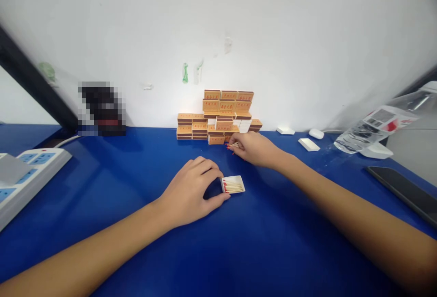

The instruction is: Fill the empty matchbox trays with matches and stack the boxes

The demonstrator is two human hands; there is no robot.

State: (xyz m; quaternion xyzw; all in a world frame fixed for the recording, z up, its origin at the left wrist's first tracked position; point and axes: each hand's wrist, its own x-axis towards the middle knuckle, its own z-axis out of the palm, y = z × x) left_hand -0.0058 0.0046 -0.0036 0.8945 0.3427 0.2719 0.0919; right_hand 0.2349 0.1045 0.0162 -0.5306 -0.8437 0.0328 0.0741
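Observation:
My left hand rests on the blue table, its thumb and fingers closed around the left end of a white matchbox tray. Red-headed matches lie inside that tray. Farther off, my right hand pinches several matches, their red heads pointing left. They are held low, just in front of a stack of matchboxes against the wall. The boxes are orange with red lettering and dark brown edges, and some stand in stepped rows. My right fingers hide part of the lower right of the stack.
A power strip lies at left, near a blurred dark object. At right are white trays, a small white case, a tilted water bottle and a black phone. The white wall bounds the table's back.

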